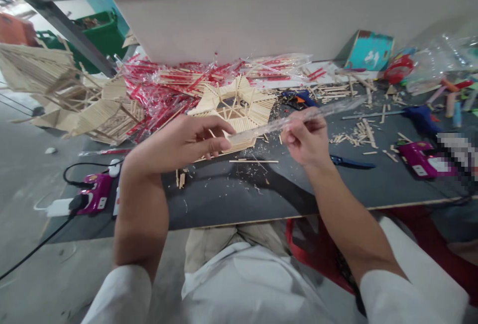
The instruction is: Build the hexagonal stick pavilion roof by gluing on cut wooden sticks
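A long, narrow clear plastic wrapper (267, 129) stretches between my two hands above the table. My left hand (186, 142) has its thumb and forefinger at the wrapper's left end, pinching it. Closed around it farther along is my right hand (304, 135), and the rest of the plastic sticks out beyond the fist to the right. Whether anything lies inside the wrapper is too blurred to tell. Behind and below the hands sits a star-shaped frame (261, 107) built of thin wooden sticks, partly covered by the left hand and the wrapper.
Red-and-clear packets (160, 77) heap up at the back. A larger stick structure (93, 110) stands left. Blue-handled pliers (351, 162), a blue glue gun (421, 117) and loose sticks (360, 135) lie right. Purple power strips (95, 193) with cables sit near both table ends.
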Action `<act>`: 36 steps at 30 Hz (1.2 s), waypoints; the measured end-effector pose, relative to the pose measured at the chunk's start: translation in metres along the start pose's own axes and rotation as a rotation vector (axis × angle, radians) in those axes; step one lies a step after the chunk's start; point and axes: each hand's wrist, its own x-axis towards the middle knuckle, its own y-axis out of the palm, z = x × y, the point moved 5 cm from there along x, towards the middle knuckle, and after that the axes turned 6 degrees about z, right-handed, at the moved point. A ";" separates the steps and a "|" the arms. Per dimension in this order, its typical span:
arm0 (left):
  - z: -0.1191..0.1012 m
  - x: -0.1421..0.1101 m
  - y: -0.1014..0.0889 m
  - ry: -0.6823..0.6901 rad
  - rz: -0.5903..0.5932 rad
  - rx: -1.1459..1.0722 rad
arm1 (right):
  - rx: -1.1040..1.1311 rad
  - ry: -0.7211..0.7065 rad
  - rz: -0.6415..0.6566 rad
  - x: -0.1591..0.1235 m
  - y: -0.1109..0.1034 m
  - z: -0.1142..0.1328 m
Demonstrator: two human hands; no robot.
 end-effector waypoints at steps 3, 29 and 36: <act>-0.013 0.009 -0.017 0.044 -0.070 0.209 | -0.036 0.051 -0.051 0.021 -0.002 -0.003; 0.072 0.044 -0.041 0.033 -0.342 0.059 | -0.059 0.218 -0.143 0.017 -0.031 -0.061; 0.068 0.050 -0.033 0.083 -0.345 0.041 | -0.073 0.204 -0.137 0.019 -0.030 -0.064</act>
